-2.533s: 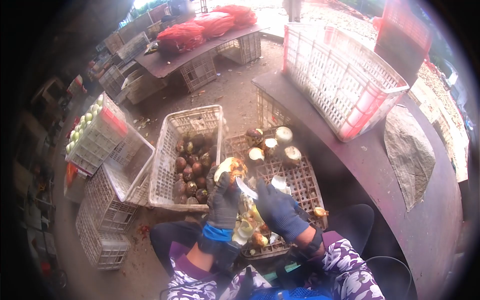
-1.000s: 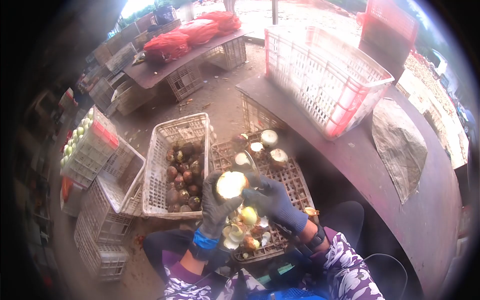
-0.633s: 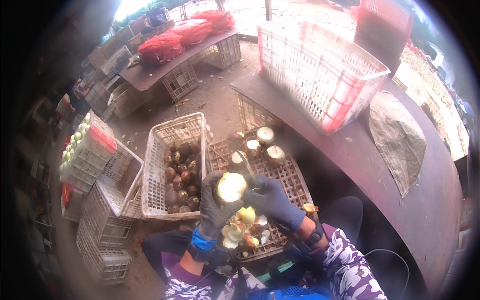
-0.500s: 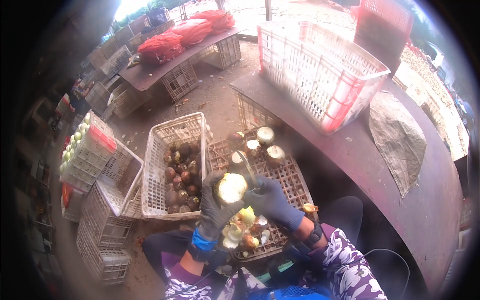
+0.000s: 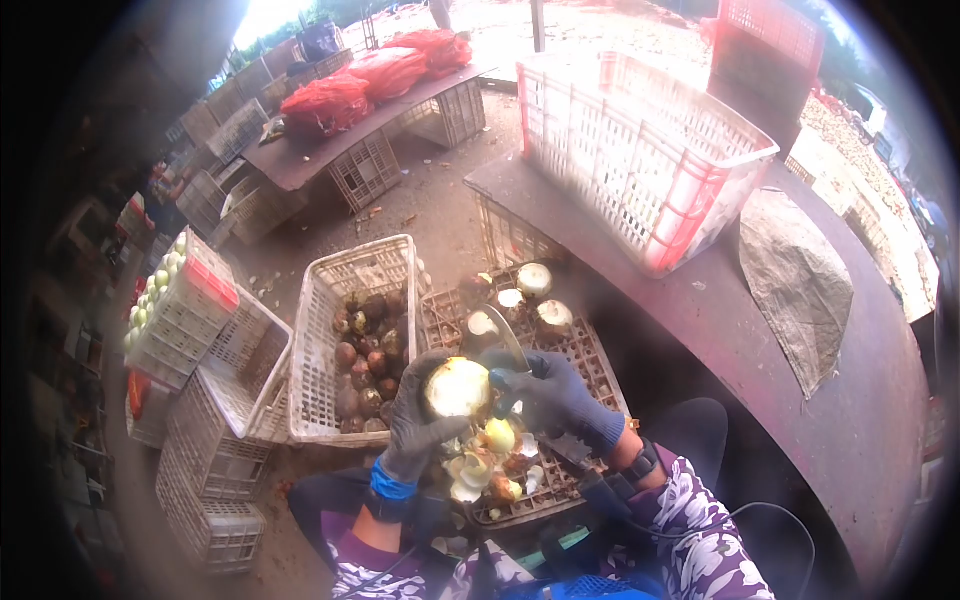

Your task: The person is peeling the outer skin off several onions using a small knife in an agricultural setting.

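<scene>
My left hand (image 5: 412, 415), in a grey glove, is closed around a large onion (image 5: 458, 388) with a pale cut face turned up. In my right hand (image 5: 565, 398), also gloved, is a knife (image 5: 512, 338), its curved blade pointing up and away beside the onion. Below both hands, a plastic crate (image 5: 590, 360) with a grid surface bears several onions with white cut tops (image 5: 534, 280) at its far end. Peeled skins and layers (image 5: 475, 468) are heaped on its near end.
To the left stands a crate of dark, unpeeled onions (image 5: 370, 365). Stacked crates (image 5: 215, 440) stand farther left, one filled with pale peeled onions (image 5: 160, 285). A table (image 5: 840, 440) on the right bears a large red-and-white crate (image 5: 640, 160) and a sack (image 5: 795, 290). Red bags (image 5: 385, 72) lie on another table behind.
The onion has tilted slightly in my left hand, and its pale face shows more fully. My right hand with the knife has shifted slightly right. The view has moved a little.
</scene>
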